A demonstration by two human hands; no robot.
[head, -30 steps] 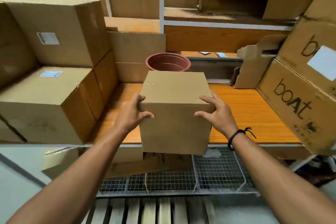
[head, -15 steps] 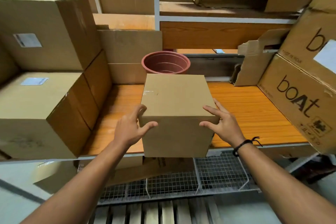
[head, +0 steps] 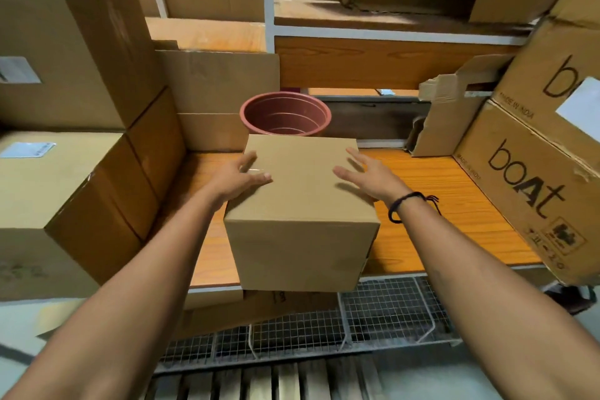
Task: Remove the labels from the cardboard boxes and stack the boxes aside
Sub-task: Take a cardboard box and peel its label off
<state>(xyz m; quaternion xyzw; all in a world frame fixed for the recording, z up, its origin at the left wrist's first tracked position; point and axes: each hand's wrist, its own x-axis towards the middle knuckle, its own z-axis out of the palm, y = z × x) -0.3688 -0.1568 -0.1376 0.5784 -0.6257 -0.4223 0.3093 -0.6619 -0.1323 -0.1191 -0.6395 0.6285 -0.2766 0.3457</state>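
Orange shelf [head: 438, 204]: cartons [head: 65, 188] flank the box [head: 302, 204], pot [head: 285, 114] behind; straight-fingered hands [head: 238, 176] [head: 368, 177] at its top.

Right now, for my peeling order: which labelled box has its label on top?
The lower left box; the box above it and the upper boAt box are side-labelled.

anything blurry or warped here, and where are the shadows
Head view: fingers of the left hand and right hand are motion-blurred; the plain brown cardboard box under them and the boAt-printed carton look sharp; the right hand throws a soft shadow on the box top; wide-angle distortion leans the stacked cartons at left.
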